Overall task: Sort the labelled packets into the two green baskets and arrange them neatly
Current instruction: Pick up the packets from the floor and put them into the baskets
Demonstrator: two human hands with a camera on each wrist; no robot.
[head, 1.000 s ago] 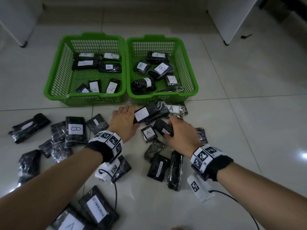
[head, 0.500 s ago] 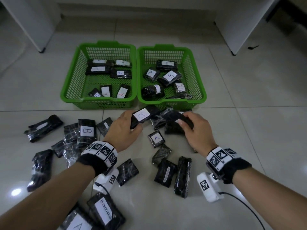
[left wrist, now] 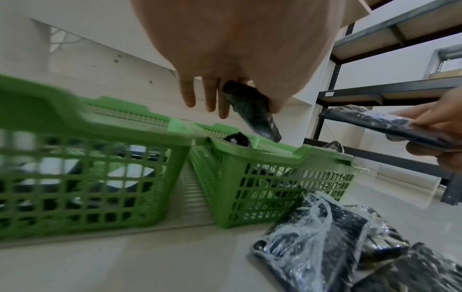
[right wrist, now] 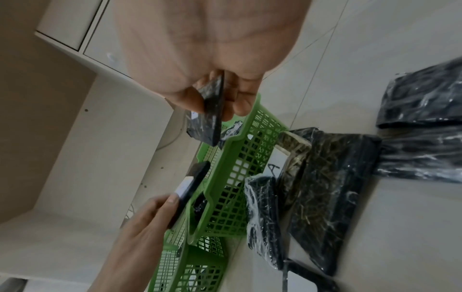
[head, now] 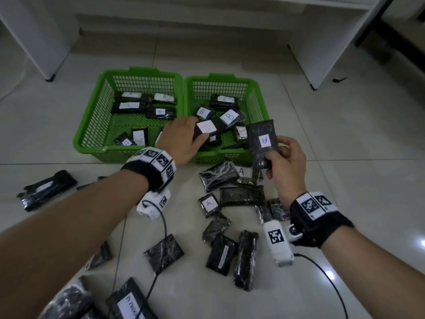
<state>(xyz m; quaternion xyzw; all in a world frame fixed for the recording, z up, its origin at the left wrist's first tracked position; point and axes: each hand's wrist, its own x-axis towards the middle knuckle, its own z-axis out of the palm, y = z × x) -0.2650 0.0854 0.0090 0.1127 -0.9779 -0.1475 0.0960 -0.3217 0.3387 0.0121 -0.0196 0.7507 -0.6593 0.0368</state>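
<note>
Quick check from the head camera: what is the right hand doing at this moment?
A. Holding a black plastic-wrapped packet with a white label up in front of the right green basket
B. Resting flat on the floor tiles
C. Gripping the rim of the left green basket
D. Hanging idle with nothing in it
A: the right hand pinches a black plastic-wrapped packet with a white label, raised in front of the right green plastic basket.

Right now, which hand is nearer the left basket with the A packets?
Left. The left hand holds a packet by the rim shared by the left basket and right basket. The right hand is beyond the right basket's front corner.
</note>
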